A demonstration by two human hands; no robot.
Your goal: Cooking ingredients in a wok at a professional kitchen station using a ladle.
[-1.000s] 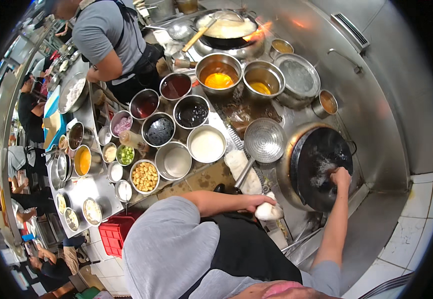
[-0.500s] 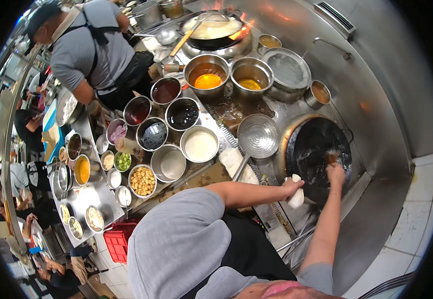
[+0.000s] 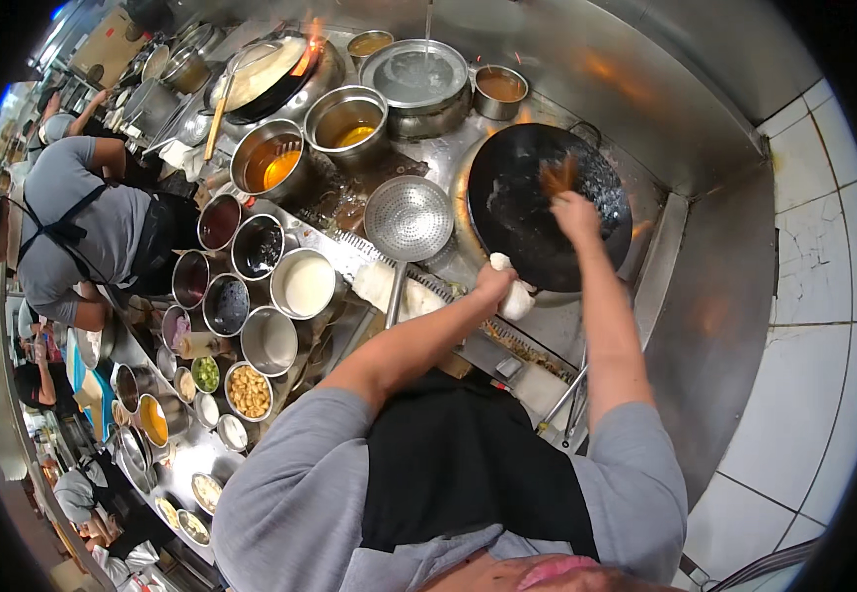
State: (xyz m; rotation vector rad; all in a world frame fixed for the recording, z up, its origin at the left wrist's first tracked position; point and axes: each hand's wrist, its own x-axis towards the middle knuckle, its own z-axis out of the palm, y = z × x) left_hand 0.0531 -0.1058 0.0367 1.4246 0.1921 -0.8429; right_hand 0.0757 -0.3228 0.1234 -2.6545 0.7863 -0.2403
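A black wok (image 3: 507,212) with a wet, whitish sheen stands on the round burner at the right. My left hand (image 3: 492,286) is closed round a folded white cloth (image 3: 518,300) at the wok's near rim; the cloth hides what is under it. Over the inside of the wok, my right hand (image 3: 576,215) grips a brown brush (image 3: 558,176), whose bristles are smeared by motion. Left of the wok lies a perforated metal strainer (image 3: 409,219), its handle pointing toward me.
Two steel pots of orange oil (image 3: 282,170) and a wide pot (image 3: 416,74) under running water stand behind. Sauce pots (image 3: 308,284) crowd the left. Flames rise beside a second wok (image 3: 268,74). A co-worker (image 3: 93,217) stands at the far left.
The whole view has turned, shifting the scene leftward. My right hand has moved the brush toward the wok's far side. My left hand stays with the cloth at the rim. Water now runs over the wide pot.
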